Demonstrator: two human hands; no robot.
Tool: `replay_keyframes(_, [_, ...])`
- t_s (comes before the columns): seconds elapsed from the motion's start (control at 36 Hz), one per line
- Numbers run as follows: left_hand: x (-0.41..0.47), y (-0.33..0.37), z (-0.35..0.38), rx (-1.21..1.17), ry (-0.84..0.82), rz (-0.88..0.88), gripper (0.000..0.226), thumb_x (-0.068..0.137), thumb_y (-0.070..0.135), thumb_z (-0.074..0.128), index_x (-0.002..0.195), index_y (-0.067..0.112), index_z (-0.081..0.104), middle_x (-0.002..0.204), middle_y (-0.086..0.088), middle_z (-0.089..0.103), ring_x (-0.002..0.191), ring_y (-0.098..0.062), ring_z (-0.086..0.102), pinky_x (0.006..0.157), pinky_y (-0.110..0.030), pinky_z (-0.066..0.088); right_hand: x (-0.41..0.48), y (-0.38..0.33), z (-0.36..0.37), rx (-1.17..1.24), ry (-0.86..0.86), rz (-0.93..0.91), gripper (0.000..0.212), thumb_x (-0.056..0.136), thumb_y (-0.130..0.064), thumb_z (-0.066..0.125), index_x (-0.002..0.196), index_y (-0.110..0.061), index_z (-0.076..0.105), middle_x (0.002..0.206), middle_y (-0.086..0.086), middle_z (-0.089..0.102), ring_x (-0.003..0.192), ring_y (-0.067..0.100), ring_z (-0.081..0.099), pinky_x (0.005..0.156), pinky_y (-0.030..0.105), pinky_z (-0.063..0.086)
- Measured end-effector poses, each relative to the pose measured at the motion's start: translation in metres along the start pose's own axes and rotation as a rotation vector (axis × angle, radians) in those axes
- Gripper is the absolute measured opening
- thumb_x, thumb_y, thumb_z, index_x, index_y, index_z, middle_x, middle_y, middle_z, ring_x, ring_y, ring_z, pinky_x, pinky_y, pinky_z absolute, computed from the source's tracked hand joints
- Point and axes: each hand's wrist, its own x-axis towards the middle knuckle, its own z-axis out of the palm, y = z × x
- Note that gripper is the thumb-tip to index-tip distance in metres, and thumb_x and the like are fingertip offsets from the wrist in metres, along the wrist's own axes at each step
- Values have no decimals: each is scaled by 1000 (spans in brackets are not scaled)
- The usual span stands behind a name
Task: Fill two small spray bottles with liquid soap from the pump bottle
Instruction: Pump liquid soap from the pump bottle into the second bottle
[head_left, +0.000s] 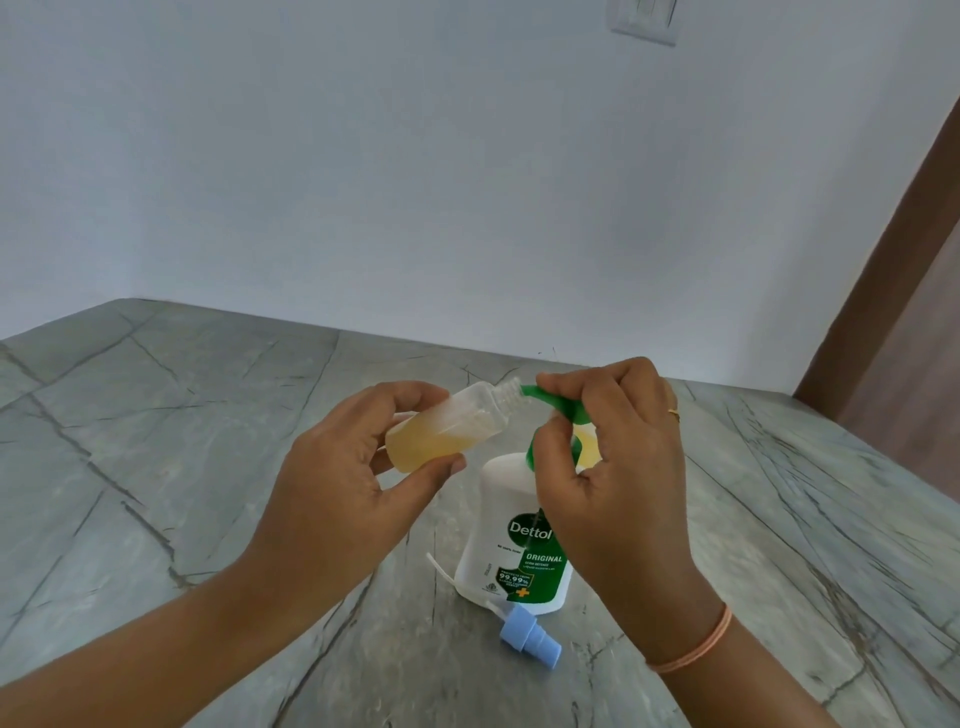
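left hand (337, 483) grips the spray bottle (447, 431) between thumb and curled fingers, held in the air and tilted, open neck touching the nozzle tip of the pump head (550, 400). bottle is about half full of yellow soap. right hand (613, 467) is curled over the green pump head, fingers on top. pump bottle (504, 535) stands upright on the bench (208, 415), toward its near edge. blue spray cap (530, 642) with its dip tube lies on its side just in front of the pump bottle.
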Motion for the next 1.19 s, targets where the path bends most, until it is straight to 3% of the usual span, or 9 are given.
replay_keyframes(0.19, [0, -1, 1, 48, -4, 6, 38, 66, 45, 65, 101, 45, 52, 101, 28, 56, 89, 1, 63, 70, -1, 45, -8, 4, 9, 20, 23, 16, 24, 78, -19, 45, 89, -10, 65, 83, 0, 49, 78, 15, 44, 63, 31, 41])
replay_keyframes(0.33, [0, -2, 1, 48, -11, 11, 37, 66, 49, 64, 100, 48, 50, 101, 28, 56, 101, 6, 56, 70, -1, 45, -7, 3, 6, 32, 5, 29, 25, 78, -20, 44, 90, -12, 65, 84, -1, 49, 79, 14, 44, 63, 33, 43])
replay_keyframes(0.44, [-1, -1, 1, 52, -8, 7, 38, 66, 48, 64, 101, 47, 51, 103, 27, 56, 87, -5, 65, 73, -4, 47, -2, 2, 0, 25, -10, 18, 25, 77, -22, 45, 90, -13, 64, 86, -4, 49, 80, 13, 44, 65, 35, 44])
replay_keyframes(0.56, [-1, -1, 1, 58, -12, 7, 38, 66, 49, 63, 101, 47, 50, 104, 25, 57, 87, -5, 64, 74, -4, 47, 0, 1, -1, 23, -12, 12, 25, 77, -21, 45, 90, -13, 64, 86, -4, 49, 80, 11, 43, 65, 36, 44])
replay_keyframes(0.69, [-1, 0, 1, 59, -15, 3, 38, 66, 47, 65, 101, 48, 50, 102, 29, 55, 94, 1, 61, 71, -1, 45, -2, 0, 1, 32, 17, 4, 24, 77, -20, 45, 89, -12, 65, 84, -4, 47, 80, 11, 42, 63, 32, 42])
replay_keyframes(0.97, [-1, -3, 2, 95, -24, -28, 40, 66, 42, 68, 104, 39, 55, 101, 29, 55, 87, -3, 63, 74, 0, 45, -8, 1, 10, 18, 46, 1, 25, 77, -17, 44, 86, -8, 66, 81, 3, 51, 77, 17, 46, 63, 29, 40])
replay_keyframes(1.19, [-1, -1, 2, 69, -21, -30, 38, 66, 44, 66, 99, 49, 50, 101, 30, 54, 90, 0, 62, 75, -1, 45, 1, 1, -1, 25, -18, 16, 25, 77, -22, 44, 90, -14, 64, 86, -2, 51, 80, 15, 47, 64, 41, 47])
